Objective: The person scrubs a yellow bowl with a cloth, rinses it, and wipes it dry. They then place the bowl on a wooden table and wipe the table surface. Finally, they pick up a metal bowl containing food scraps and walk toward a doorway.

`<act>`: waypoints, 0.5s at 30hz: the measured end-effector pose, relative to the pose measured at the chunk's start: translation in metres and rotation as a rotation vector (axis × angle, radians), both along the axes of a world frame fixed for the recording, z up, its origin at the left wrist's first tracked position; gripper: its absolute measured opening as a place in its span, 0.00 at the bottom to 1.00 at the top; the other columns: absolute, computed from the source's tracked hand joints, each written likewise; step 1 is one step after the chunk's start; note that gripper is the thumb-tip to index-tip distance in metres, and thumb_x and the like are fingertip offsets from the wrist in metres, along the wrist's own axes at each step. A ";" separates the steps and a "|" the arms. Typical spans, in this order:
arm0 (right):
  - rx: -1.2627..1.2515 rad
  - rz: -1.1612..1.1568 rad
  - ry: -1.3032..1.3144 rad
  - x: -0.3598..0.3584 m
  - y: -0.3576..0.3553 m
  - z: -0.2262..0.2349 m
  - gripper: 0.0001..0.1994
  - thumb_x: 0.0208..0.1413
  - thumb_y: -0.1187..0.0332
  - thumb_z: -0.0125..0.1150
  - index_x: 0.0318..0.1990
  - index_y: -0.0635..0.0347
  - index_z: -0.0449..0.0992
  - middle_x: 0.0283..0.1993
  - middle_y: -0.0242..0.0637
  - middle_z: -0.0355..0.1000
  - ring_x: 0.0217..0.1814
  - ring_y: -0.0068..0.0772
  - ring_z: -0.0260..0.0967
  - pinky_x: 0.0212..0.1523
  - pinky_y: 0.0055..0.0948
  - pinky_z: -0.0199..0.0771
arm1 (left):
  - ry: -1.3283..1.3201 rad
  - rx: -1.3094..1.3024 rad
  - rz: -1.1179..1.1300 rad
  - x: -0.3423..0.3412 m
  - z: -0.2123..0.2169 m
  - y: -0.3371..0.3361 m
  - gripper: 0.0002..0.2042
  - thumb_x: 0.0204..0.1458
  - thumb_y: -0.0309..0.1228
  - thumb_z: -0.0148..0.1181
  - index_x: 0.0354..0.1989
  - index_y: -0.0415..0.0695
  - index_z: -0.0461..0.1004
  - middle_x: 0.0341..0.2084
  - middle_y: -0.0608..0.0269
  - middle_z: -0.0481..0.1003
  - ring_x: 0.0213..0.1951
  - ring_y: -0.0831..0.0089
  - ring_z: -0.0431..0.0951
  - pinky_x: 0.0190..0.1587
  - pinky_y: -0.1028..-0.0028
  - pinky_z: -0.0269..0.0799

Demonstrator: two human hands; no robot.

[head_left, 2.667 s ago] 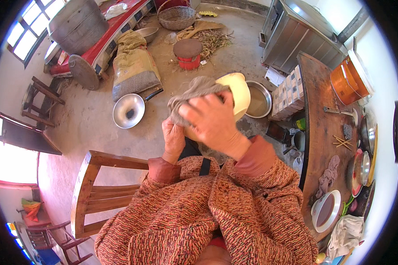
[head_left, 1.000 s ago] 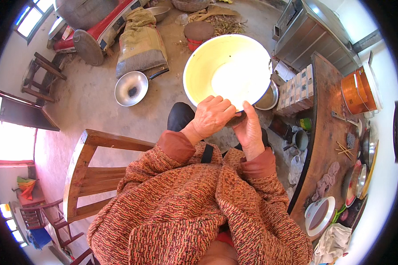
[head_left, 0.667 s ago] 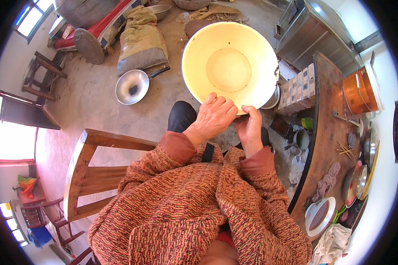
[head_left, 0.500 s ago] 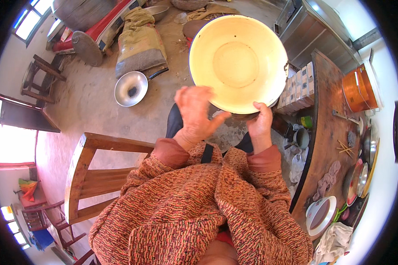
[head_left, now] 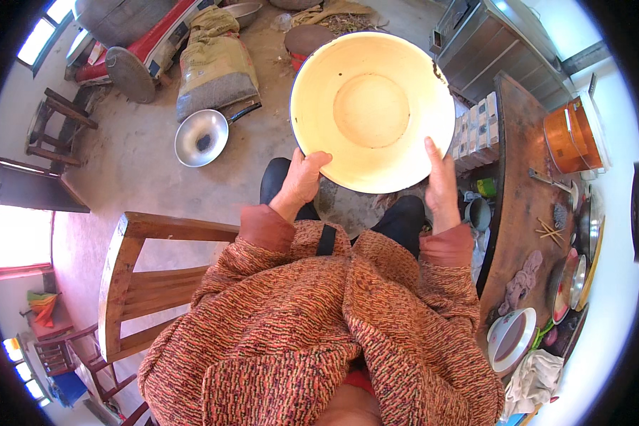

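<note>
A wide, pale yellow enamel basin (head_left: 373, 113) with a dark rim and a few chipped spots is held up in front of me, its inside facing me. My left hand (head_left: 302, 179) grips the near left part of the rim, thumb over the inner edge. On the right side of the rim, my right hand (head_left: 441, 179) is closed the same way, thumb inside. The fingers of both hands are hidden behind the basin. Nothing lies in the basin apart from small dark marks.
A frying pan (head_left: 201, 138) lies on the floor ahead-left, beside a full sack (head_left: 216, 78). A wooden chair (head_left: 124, 284) stands at my left. Along my right runs a wooden table (head_left: 522, 153) with an orange bucket (head_left: 569, 138), a white bowl (head_left: 510, 341) and chopsticks (head_left: 549, 231).
My left hand, loose near the basin before, has taken hold of its left rim. My right hand has shifted rightward along the rim, and the basin has turned, moving its chipped spots.
</note>
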State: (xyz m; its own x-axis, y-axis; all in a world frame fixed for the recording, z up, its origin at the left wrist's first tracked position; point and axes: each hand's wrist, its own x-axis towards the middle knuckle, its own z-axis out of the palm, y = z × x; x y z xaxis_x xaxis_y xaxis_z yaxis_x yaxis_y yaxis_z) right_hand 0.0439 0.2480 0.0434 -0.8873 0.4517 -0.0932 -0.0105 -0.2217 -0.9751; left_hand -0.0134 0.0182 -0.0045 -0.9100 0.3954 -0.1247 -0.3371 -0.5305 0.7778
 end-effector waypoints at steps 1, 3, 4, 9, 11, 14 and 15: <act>-0.014 -0.002 0.041 0.000 -0.006 -0.008 0.27 0.51 0.59 0.62 0.53 0.71 0.64 0.50 0.41 0.68 0.51 0.30 0.64 0.53 0.28 0.61 | -0.023 0.021 0.042 0.003 -0.004 0.004 0.23 0.44 0.21 0.51 0.52 0.31 0.61 0.46 0.53 0.70 0.47 0.65 0.72 0.51 0.68 0.66; -0.103 0.046 0.041 0.003 -0.026 -0.013 0.28 0.51 0.60 0.63 0.54 0.71 0.63 0.52 0.42 0.66 0.53 0.30 0.63 0.54 0.29 0.60 | -0.029 0.048 0.123 0.008 -0.006 0.008 0.22 0.44 0.21 0.50 0.51 0.31 0.61 0.45 0.52 0.70 0.47 0.65 0.72 0.51 0.68 0.66; -0.126 0.066 0.038 0.003 -0.033 -0.023 0.29 0.49 0.60 0.64 0.54 0.70 0.63 0.53 0.42 0.66 0.54 0.31 0.62 0.55 0.29 0.60 | -0.020 0.057 0.150 0.009 -0.007 0.009 0.22 0.44 0.21 0.49 0.51 0.31 0.62 0.45 0.52 0.70 0.47 0.65 0.72 0.51 0.68 0.66; -0.256 0.472 -0.283 0.017 -0.072 -0.031 0.24 0.52 0.67 0.60 0.54 0.71 0.62 0.53 0.38 0.66 0.53 0.28 0.64 0.53 0.28 0.64 | 0.060 0.016 0.244 0.000 -0.011 0.000 0.20 0.44 0.21 0.48 0.49 0.30 0.63 0.43 0.51 0.71 0.44 0.65 0.74 0.46 0.69 0.71; -0.339 0.627 -0.332 0.025 -0.074 -0.021 0.23 0.51 0.71 0.59 0.53 0.69 0.63 0.51 0.38 0.67 0.51 0.30 0.66 0.53 0.28 0.65 | 0.016 -0.047 0.216 -0.005 -0.010 -0.011 0.19 0.45 0.21 0.47 0.49 0.31 0.64 0.42 0.51 0.72 0.41 0.65 0.76 0.42 0.70 0.73; -0.329 0.611 -0.271 0.022 -0.058 0.002 0.21 0.48 0.73 0.61 0.50 0.68 0.66 0.46 0.38 0.70 0.45 0.30 0.69 0.50 0.29 0.68 | 0.073 -0.179 0.261 -0.008 -0.027 -0.021 0.19 0.45 0.21 0.45 0.48 0.30 0.64 0.41 0.51 0.72 0.39 0.64 0.77 0.38 0.70 0.75; -0.290 0.532 -0.178 0.015 -0.052 0.016 0.20 0.51 0.74 0.53 0.54 0.67 0.64 0.50 0.39 0.69 0.50 0.32 0.68 0.53 0.34 0.67 | 0.072 -0.148 0.257 -0.005 -0.027 -0.021 0.19 0.45 0.21 0.45 0.48 0.30 0.63 0.41 0.51 0.72 0.39 0.64 0.77 0.38 0.70 0.75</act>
